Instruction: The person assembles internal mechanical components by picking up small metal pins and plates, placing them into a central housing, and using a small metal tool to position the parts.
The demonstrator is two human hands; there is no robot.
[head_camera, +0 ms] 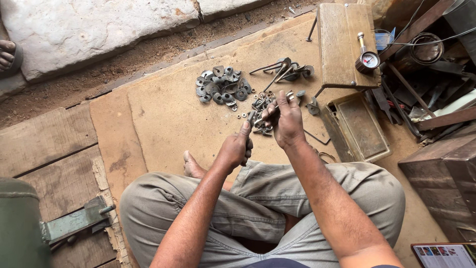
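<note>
I sit cross-legged on a brown mat (163,119). My left hand (237,148) is closed around a small dark metal tool or bolt whose tip sticks up by the thumb. My right hand (283,119) pinches a small metal part, a bolt or nut, right beside that tip. Just beyond my hands lies a scatter of small bolts and nuts (262,103). Farther out sits a heap of grey metal washers (221,85), and to its right lie several long metal pieces (285,70).
A small wooden stool (342,42) carries a pressure gauge (369,60). A shallow metal tray (359,126) lies beside my right knee. Tools and wires crowd the right side (426,94). A green tank (20,223) stands at lower left; someone's toes (7,53) show at far left.
</note>
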